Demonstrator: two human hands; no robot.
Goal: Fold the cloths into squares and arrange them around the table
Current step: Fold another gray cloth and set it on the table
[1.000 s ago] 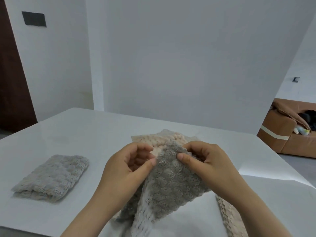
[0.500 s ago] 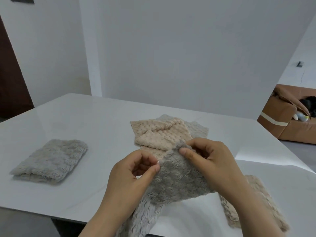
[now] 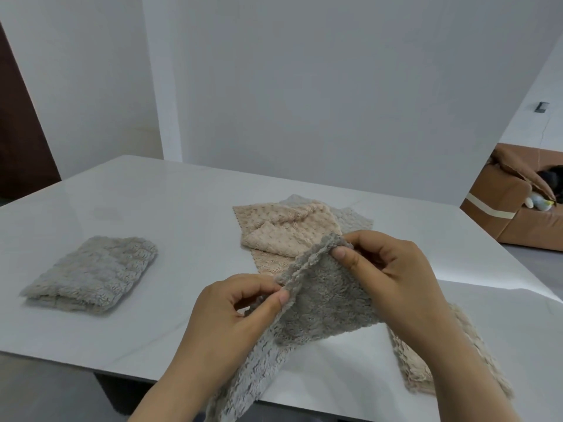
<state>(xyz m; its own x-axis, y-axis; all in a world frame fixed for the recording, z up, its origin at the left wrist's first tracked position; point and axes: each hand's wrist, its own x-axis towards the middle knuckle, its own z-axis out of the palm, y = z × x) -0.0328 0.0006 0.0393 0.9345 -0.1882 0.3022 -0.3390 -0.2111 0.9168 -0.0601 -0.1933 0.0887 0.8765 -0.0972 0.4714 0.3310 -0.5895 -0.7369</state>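
A grey fluffy cloth (image 3: 323, 303) is held up over the white table (image 3: 152, 214), doubled along its top edge. My left hand (image 3: 234, 318) pinches that edge at its lower left end and my right hand (image 3: 393, 275) pinches it at the upper right end. The cloth's lower part hangs past the table's near edge. A folded grey cloth (image 3: 91, 272) lies on the table at the left. Behind my hands lies a rumpled beige cloth (image 3: 280, 233) on top of a pale grey cloth (image 3: 353, 220). Another beige cloth (image 3: 426, 360) lies under my right forearm.
The table's near edge (image 3: 61, 357) runs across the bottom left, with dark floor below it. A white wall stands behind the table. A brown sofa (image 3: 511, 208) with some items on it is at the far right, and a dark door (image 3: 21, 147) at the left.
My hands have drawn apart along the grey cloth's top edge, stretching it out. The view has tilted down, so the beige cloth behind my hands shows more.
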